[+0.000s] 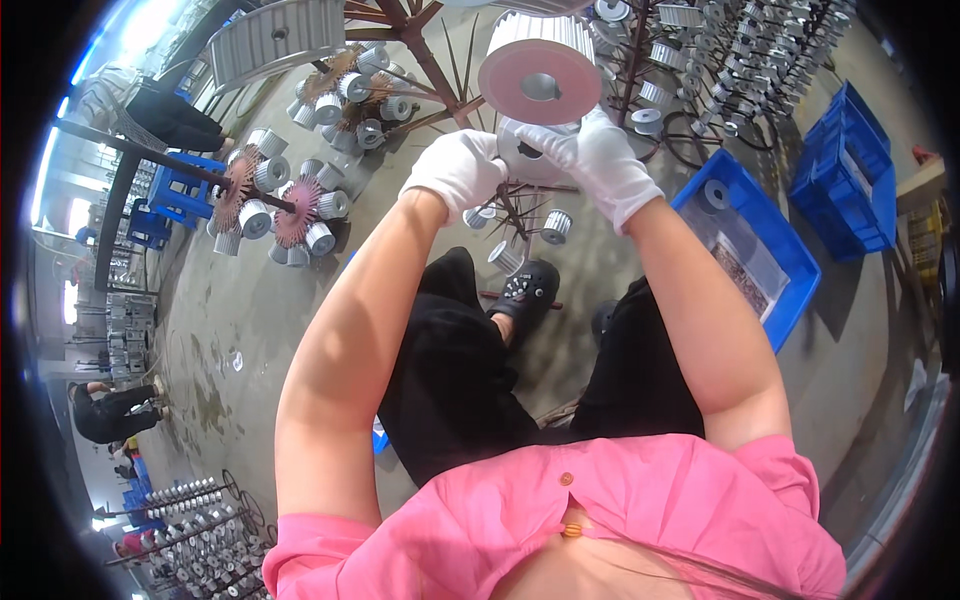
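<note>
Both hands wear white gloves and are raised in front of me at a rack hung with toothed metal pulleys. My left hand has its fingers curled against the left side of a silver pulley. From the other side my right hand grips the same pulley, with fingers across its face near the dark centre hole. Directly above hangs a larger toothed pulley with a pinkish end face, close to my right fingers. Below my hands, smaller pulleys hang on thin rods. The far side of the held pulley is hidden.
A rusty rack stem with branching spikes stands ahead. To the right are a blue crate and stacked blue crates. Spiked discs with pulleys stand left. More loaded racks stand behind, and a person bends at far left.
</note>
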A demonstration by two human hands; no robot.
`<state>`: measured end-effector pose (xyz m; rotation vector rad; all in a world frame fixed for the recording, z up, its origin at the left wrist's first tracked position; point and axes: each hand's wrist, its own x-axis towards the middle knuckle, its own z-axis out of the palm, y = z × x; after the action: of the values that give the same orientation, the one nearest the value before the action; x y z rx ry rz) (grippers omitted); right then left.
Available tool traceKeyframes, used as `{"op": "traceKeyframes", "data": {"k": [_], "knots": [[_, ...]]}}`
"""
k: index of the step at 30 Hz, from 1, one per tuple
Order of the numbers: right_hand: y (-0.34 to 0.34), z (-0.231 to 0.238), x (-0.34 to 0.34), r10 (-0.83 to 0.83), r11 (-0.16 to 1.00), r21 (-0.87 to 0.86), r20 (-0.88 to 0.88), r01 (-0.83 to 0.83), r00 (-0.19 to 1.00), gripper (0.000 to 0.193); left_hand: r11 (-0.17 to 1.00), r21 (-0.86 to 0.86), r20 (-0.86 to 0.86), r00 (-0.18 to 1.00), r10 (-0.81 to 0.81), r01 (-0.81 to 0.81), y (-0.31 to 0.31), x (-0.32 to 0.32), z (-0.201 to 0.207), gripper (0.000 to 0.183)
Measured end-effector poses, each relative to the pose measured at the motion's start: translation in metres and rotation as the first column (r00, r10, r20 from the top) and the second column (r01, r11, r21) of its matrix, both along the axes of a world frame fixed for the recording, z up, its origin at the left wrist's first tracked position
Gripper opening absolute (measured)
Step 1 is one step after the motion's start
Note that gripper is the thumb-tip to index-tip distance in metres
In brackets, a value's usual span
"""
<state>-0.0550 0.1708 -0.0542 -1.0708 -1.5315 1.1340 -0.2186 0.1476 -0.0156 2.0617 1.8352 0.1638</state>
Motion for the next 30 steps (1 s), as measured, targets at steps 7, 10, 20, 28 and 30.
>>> {"op": "traceKeyframes", "data": {"k": [7,10,20,28,30], "knots": [[-0.004,0.009,0.0,0.002,0.999,-0.036,-0.031,-0.004,1.0,0.053,1.0,-0.002,0.044,0.999,-0.012,0.012,0.004,-0.002,-0.002,0.024],[-0.001,0.009,0.002,0.037,0.995,-0.089,-0.041,-0.041,0.998,0.052,1.0,0.019,0.008,1.0,0.01,-0.01,0.002,-0.001,-0.002,0.025],[-0.004,0.012,0.003,-0.011,1.0,-0.016,-0.004,0.011,1.0,0.057,1.0,-0.025,0.189,0.982,0.014,-0.009,0.01,-0.016,-0.017,0.024],[0.004,-0.001,0.004,0.039,0.999,-0.018,-0.095,-0.041,0.995,0.052,0.997,-0.082,0.272,0.962,0.018,0.005,0.016,-0.017,-0.027,0.024],[0.004,0.0,0.005,0.048,0.999,-0.014,-0.136,-0.05,0.99,0.051,0.998,-0.059,0.262,0.965,0.003,0.013,0.016,-0.017,-0.028,0.024]]}}
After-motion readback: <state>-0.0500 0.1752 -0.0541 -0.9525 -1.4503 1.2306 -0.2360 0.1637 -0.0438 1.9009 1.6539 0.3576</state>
